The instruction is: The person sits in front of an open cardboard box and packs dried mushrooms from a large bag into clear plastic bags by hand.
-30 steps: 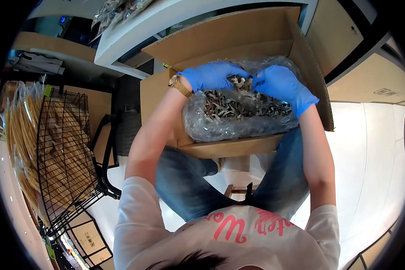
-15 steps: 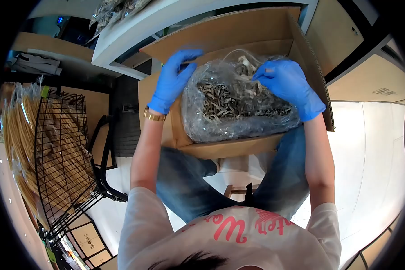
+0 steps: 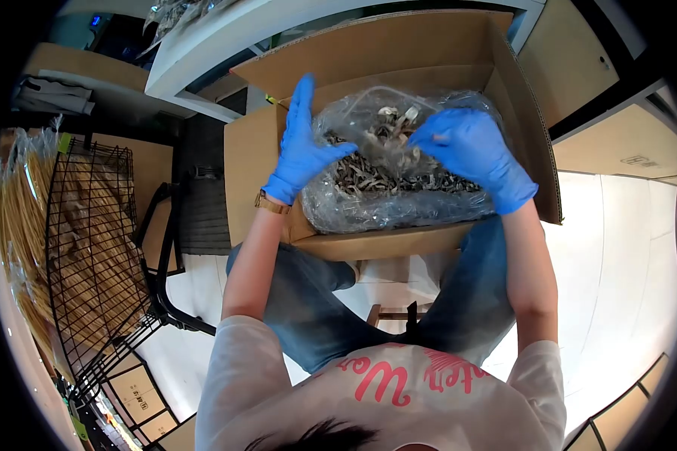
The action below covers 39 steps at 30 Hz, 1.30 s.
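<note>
A large clear plastic liner (image 3: 384, 216) fills an open cardboard box (image 3: 421, 244) in front of my knees. Inside lie grey-brown dried strips (image 3: 361, 180) that look like sliced dried mushroom. Both my hands wear blue gloves. My left hand (image 3: 301, 146) is open over the box's left side, its thumb spread and pointing at the strips. On the right, my right hand (image 3: 470, 154) has its fingers pinched together on a smaller clear plastic bag (image 3: 372, 120) above the strips. Pale dried pieces (image 3: 391, 128) show through or beside this bag; its lower part blends into the liner.
To the left, a black wire basket (image 3: 94, 248) holds long tan sticks in clear wrap. A white-edged table (image 3: 195, 56) stands behind the box, with a clear bag (image 3: 177, 11) on top. Cabinets (image 3: 609, 139) stand at the right.
My left hand has turned and come down toward the strips, thumb and fingers wider apart. My right hand has shifted slightly left and down, still pinched. The view has tilted a little.
</note>
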Motion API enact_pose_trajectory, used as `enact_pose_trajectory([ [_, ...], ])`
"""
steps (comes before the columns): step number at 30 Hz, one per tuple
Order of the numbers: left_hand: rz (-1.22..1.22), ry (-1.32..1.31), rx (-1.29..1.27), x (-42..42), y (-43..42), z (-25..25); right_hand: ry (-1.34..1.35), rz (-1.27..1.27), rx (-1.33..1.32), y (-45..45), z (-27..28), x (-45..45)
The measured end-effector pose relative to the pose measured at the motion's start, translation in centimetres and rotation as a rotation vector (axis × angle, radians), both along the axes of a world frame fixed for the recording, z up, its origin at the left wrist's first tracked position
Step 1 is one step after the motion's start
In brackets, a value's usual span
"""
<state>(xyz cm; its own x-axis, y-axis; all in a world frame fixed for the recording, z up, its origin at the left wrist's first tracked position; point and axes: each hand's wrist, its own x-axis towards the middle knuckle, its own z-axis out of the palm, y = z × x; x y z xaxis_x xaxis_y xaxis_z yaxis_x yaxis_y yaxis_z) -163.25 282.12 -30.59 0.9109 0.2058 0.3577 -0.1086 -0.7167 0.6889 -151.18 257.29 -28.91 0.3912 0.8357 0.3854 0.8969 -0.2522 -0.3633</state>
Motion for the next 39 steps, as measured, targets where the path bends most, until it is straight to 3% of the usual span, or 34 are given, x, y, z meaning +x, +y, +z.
enact_pose_trajectory([
  [2, -0.117, 0.003, 0.289, 0.0, -0.7, 1.5, 0.103, 0.074, -0.184, 0.7, -0.3, -1.0],
  [6, -0.365, 0.177, 0.557, 0.6, -0.5, 0.0, 0.062, -0.047, -0.330, 0.5, -1.0, -0.2],
  [7, -0.288, 0.099, 0.426, 0.6, -0.3, -0.8, 0.031, -0.085, -0.163, -0.2, -0.9, 0.3],
  [8, -0.212, 0.022, 0.294, 0.8, -0.1, -1.6, 0.031, -0.085, -0.171, -0.4, -0.3, 0.5],
  [10, -0.133, -0.042, 0.166, 1.4, 1.0, -3.2, 0.155, -0.239, 0.324, -1.0, 1.0, 0.8],
  [12, 0.193, -0.030, -0.377, 1.5, 2.0, -5.8, 0.111, -0.298, 0.329, -1.0, 1.0, 1.2],
  [14, 0.207, 0.022, -0.384, 1.6, 2.6, -9.1, 0.152, -0.364, 0.287, -1.1, 0.2, 1.5],
  [16, -0.037, 0.409, 0.219, 1.5, 3.2, -12.9, 0.068, -0.359, 0.195, -1.6, 0.5, 1.8],
  [20, -0.186, 0.594, 0.345, 2.2, 1.3, -18.2, 0.038, -0.247, 0.246, -1.7, 0.8, 1.9],
  [22, -0.129, 0.792, 0.509, 2.5, 0.2, -19.5, 0.078, -0.236, 0.257, -1.6, 0.4, 1.9],
  [24, -0.112, 0.803, 0.455, 3.6, -0.6, -20.3, 0.053, -0.192, 0.176, -1.4, 0.3, 2.0],
  [27, -0.021, 0.843, 0.745, 3.5, -2.6, -21.8, 0.092, -0.129, 0.150, -1.1, -0.1, 1.8],
  [31, 0.029, 1.041, 0.692, 4.3, -4.6, -21.9, 0.091, -0.067, 0.124, -0.9, -0.8, 1.7],
  [34, -0.004, 0.939, 0.609, 3.4, -3.4, -24.4, 0.078, -0.051, 0.083, -0.7, -0.8, 1.8],
  [39, 0.000, 1.021, 0.695, 3.8, -4.4, -21.3, 0.104, -0.075, 0.035, -1.0, -0.5, 1.7],
])
